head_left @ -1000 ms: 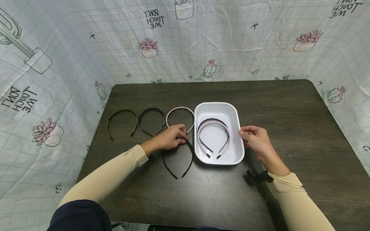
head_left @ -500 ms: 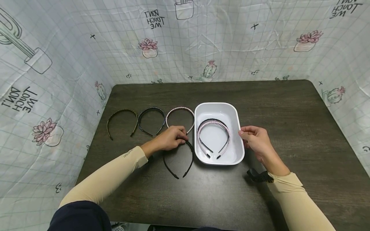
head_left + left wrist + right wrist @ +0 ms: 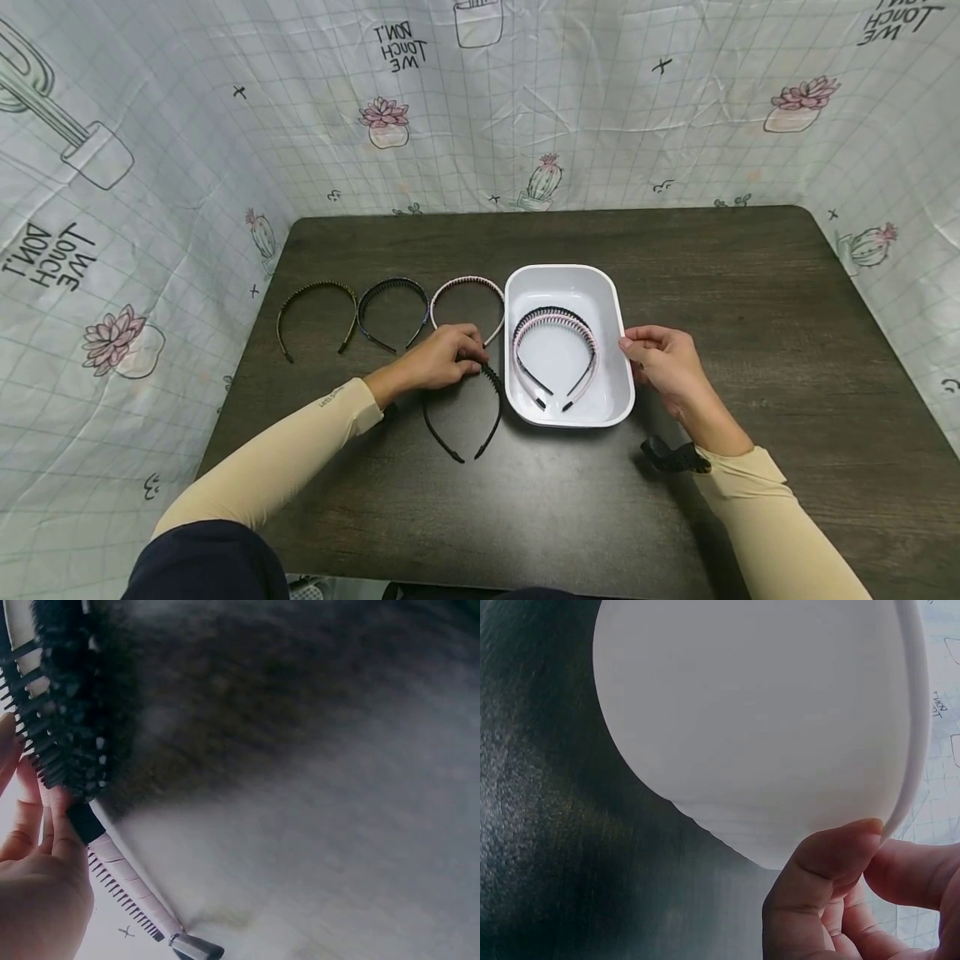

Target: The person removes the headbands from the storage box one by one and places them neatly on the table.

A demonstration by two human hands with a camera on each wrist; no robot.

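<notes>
My left hand grips the top of a black toothed headband that lies on the table left of a white plastic basin, its two ends pointing toward me. Close up in the left wrist view, the fingers hold the band by its comb teeth. With thumb and fingers my right hand pinches the basin's right rim, and the right wrist view shows the thumb over that rim. Inside the basin a pink headband overlaps a black one.
Along the table's left half lie three more headbands in a row: an olive-gold one, a dark blue-black one and a pale pink one beside the basin. A printed white curtain surrounds the dark wooden table.
The black headband's lower ends have shifted slightly to the right under my left hand since a second ago. Both hands and the basin stay in nearly the same place.
</notes>
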